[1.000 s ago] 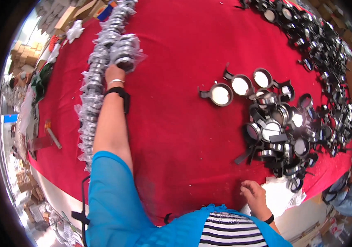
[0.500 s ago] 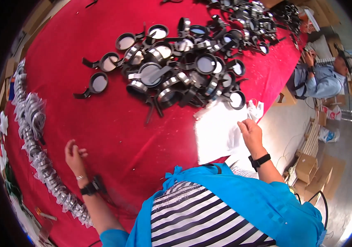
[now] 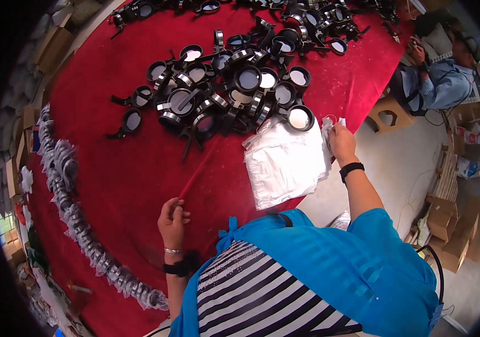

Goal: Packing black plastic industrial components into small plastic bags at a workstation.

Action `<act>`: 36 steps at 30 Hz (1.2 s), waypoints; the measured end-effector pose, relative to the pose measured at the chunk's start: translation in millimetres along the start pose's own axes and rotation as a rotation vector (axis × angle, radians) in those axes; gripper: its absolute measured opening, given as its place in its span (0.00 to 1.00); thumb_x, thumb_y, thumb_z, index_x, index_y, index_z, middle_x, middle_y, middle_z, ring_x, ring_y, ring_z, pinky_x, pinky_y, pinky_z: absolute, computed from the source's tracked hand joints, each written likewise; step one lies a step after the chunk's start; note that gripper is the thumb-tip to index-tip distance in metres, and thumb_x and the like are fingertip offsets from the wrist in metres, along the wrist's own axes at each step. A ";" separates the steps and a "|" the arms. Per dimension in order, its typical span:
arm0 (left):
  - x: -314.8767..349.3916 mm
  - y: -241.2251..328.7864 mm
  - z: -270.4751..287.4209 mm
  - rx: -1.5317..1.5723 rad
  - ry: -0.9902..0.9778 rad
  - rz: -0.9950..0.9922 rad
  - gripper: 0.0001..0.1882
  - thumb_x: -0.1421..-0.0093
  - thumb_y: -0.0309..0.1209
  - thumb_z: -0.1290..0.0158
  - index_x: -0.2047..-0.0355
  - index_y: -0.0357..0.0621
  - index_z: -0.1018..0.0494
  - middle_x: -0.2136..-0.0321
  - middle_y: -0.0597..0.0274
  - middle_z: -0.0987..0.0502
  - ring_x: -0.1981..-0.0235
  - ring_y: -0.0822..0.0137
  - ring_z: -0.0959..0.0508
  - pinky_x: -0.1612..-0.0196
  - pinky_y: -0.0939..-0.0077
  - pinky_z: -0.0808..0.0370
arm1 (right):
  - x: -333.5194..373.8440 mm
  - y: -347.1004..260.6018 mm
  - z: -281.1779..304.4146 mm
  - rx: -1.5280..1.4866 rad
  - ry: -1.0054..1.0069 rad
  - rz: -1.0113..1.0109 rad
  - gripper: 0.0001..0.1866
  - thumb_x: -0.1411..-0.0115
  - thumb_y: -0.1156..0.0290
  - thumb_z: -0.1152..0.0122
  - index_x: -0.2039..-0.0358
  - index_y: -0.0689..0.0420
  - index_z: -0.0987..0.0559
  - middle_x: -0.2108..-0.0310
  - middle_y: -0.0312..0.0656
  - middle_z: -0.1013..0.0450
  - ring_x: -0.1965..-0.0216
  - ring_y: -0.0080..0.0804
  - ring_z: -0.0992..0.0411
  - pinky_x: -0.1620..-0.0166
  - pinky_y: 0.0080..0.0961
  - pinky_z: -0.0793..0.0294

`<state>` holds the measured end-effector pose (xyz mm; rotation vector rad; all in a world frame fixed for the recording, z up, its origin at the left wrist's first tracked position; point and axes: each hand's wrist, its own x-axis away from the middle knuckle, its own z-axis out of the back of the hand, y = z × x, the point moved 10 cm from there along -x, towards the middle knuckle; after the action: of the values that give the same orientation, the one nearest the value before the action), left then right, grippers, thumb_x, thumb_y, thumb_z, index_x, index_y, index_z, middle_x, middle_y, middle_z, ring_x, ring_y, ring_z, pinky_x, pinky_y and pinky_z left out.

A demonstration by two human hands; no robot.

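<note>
My right hand (image 3: 342,143) is at the right edge of the red-covered table, its fingers closed on a crumpled translucent plastic bag (image 3: 326,132). Just left of it lies a flat stack of white plastic bags (image 3: 285,168). My left hand (image 3: 174,222) hovers low over the red cloth near my body, fingers loosely curled and apart, with nothing visible in them. Beyond the stack spreads a heap of round, black-rimmed pieces with short handles, like small pans (image 3: 248,80). One such piece (image 3: 299,118) overlaps the stack's far edge.
A long row of plastic-wrapped round pieces (image 3: 77,224) curves along the left side of the red cloth (image 3: 122,185). More black pieces (image 3: 313,19) lie at the far side. A co-worker (image 3: 439,84) sits at the right. Cardboard boxes (image 3: 442,219) stand on the floor.
My left hand has moved right, away from the wrapped row and closer to my body. My right hand has moved slightly away from me, onto the crumpled plastic. The view has shifted.
</note>
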<state>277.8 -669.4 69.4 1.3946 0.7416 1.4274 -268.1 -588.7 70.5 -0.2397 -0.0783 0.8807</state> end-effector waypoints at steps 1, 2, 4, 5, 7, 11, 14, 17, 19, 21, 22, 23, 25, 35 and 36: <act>4.7 4.1 -2.9 -0.015 -0.004 -0.009 0.13 0.38 0.24 0.55 0.53 0.36 0.31 0.62 0.59 0.24 0.72 0.75 0.23 0.73 0.84 0.25 | -1.7 -4.1 6.7 -0.013 -0.005 0.005 0.11 0.47 0.64 0.41 0.71 0.59 0.25 0.76 0.52 0.28 0.69 0.50 0.27 0.63 0.40 0.29; 8.3 6.9 -4.0 -0.023 0.005 -0.011 0.13 0.38 0.24 0.55 0.53 0.36 0.31 0.62 0.59 0.24 0.72 0.75 0.23 0.73 0.84 0.25 | -5.1 -2.4 8.8 -0.043 -0.044 -0.024 0.13 0.47 0.61 0.42 0.71 0.59 0.25 0.72 0.52 0.27 0.66 0.52 0.28 0.62 0.42 0.29; 11.2 9.0 -8.9 -0.060 -0.018 -0.002 0.13 0.37 0.25 0.55 0.53 0.37 0.31 0.61 0.59 0.24 0.72 0.74 0.23 0.72 0.84 0.24 | -6.4 -3.6 19.9 -0.064 -0.077 -0.052 0.16 0.47 0.58 0.42 0.69 0.60 0.26 0.69 0.52 0.27 0.64 0.53 0.28 0.61 0.44 0.30; 13.0 10.0 -8.0 -0.065 -0.012 -0.004 0.13 0.37 0.25 0.55 0.53 0.37 0.31 0.61 0.59 0.24 0.72 0.74 0.23 0.72 0.84 0.24 | -2.5 -8.8 27.1 -0.071 -0.079 -0.049 0.16 0.47 0.58 0.42 0.69 0.60 0.26 0.69 0.52 0.27 0.64 0.53 0.28 0.61 0.44 0.30; 16.9 11.2 -7.0 -0.088 -0.011 -0.005 0.13 0.37 0.25 0.54 0.53 0.38 0.31 0.61 0.59 0.24 0.71 0.74 0.23 0.72 0.83 0.24 | 13.8 -36.1 57.7 -0.109 0.120 0.085 0.16 0.46 0.58 0.42 0.67 0.59 0.26 0.69 0.52 0.27 0.64 0.51 0.28 0.61 0.43 0.29; 14.0 12.7 -23.6 -0.071 -0.012 0.036 0.13 0.38 0.25 0.54 0.53 0.38 0.31 0.61 0.59 0.24 0.71 0.74 0.23 0.71 0.83 0.24 | 84.5 -91.3 -16.2 -0.160 -0.351 0.298 0.15 0.46 0.56 0.42 0.70 0.55 0.27 0.68 0.47 0.28 0.65 0.46 0.28 0.65 0.40 0.29; 11.3 35.0 -58.4 -0.096 -0.076 -0.017 0.12 0.40 0.23 0.53 0.55 0.36 0.29 0.64 0.60 0.22 0.72 0.74 0.22 0.70 0.82 0.25 | 100.4 -114.8 -17.9 -0.209 -0.325 0.342 0.10 0.45 0.61 0.45 0.70 0.54 0.28 0.71 0.48 0.31 0.68 0.49 0.30 0.66 0.42 0.30; 11.1 50.1 -84.6 -0.105 -0.151 -0.078 0.12 0.41 0.23 0.52 0.56 0.35 0.29 0.65 0.59 0.22 0.73 0.74 0.22 0.71 0.82 0.25 | 92.4 -109.1 -22.8 -0.245 -0.312 0.346 0.06 0.45 0.66 0.46 0.71 0.54 0.28 0.70 0.47 0.31 0.68 0.49 0.30 0.66 0.42 0.31; 7.1 51.5 -95.9 -0.124 -0.165 -0.094 0.12 0.42 0.22 0.51 0.57 0.35 0.28 0.66 0.58 0.22 0.74 0.73 0.22 0.70 0.80 0.25 | 91.3 -115.1 -13.7 -0.292 -0.299 0.383 0.05 0.46 0.68 0.47 0.71 0.54 0.28 0.70 0.46 0.31 0.68 0.48 0.30 0.66 0.41 0.30; 7.5 62.4 -119.4 -0.265 -0.304 -0.244 0.13 0.41 0.23 0.52 0.55 0.36 0.29 0.62 0.60 0.23 0.71 0.73 0.22 0.69 0.81 0.25 | 93.2 -122.1 2.1 -0.345 -0.252 0.427 0.05 0.46 0.68 0.47 0.71 0.54 0.27 0.70 0.46 0.32 0.67 0.48 0.31 0.66 0.41 0.31; 5.2 69.7 -130.6 -0.419 -0.343 -0.316 0.14 0.43 0.22 0.49 0.56 0.36 0.29 0.63 0.59 0.22 0.68 0.72 0.22 0.69 0.81 0.25 | 95.2 -124.7 10.8 -0.414 -0.208 0.440 0.04 0.48 0.70 0.45 0.71 0.54 0.27 0.70 0.45 0.32 0.68 0.47 0.31 0.67 0.40 0.31; 2.3 74.5 -139.4 -0.418 -0.343 -0.312 0.14 0.43 0.22 0.49 0.56 0.36 0.29 0.63 0.59 0.22 0.68 0.72 0.22 0.69 0.81 0.25 | 98.2 -127.4 14.5 -0.413 -0.211 0.440 0.04 0.48 0.70 0.45 0.71 0.54 0.27 0.70 0.45 0.32 0.68 0.47 0.31 0.67 0.40 0.31; 8.7 114.4 -159.4 -0.382 -0.264 -0.559 0.17 0.47 0.26 0.45 0.56 0.37 0.28 0.65 0.57 0.22 0.65 0.65 0.22 0.62 0.75 0.25 | 105.4 -138.0 27.3 -0.520 -0.225 0.458 0.07 0.52 0.75 0.41 0.71 0.54 0.27 0.67 0.44 0.32 0.66 0.47 0.31 0.65 0.38 0.32; -2.9 115.4 -232.0 -0.517 -0.542 -0.594 0.05 0.48 0.27 0.46 0.74 0.38 0.27 0.77 0.54 0.25 0.74 0.56 0.25 0.68 0.67 0.30 | 110.4 -125.8 30.6 -0.907 -0.315 0.218 0.23 0.54 0.71 0.33 0.57 0.57 0.28 0.51 0.48 0.32 0.50 0.45 0.33 0.47 0.35 0.36; -3.6 115.6 -229.0 -0.520 -0.548 -0.593 0.05 0.48 0.27 0.46 0.74 0.38 0.27 0.77 0.54 0.25 0.74 0.56 0.25 0.68 0.67 0.30 | 106.7 -118.7 14.3 -1.069 -0.476 0.074 0.29 0.53 0.69 0.33 0.50 0.58 0.32 0.49 0.48 0.32 0.49 0.42 0.33 0.47 0.34 0.36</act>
<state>30.5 -667.0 137.4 0.9678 0.3387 0.6530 -113.1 -576.6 109.5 -1.0267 -1.0005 0.8860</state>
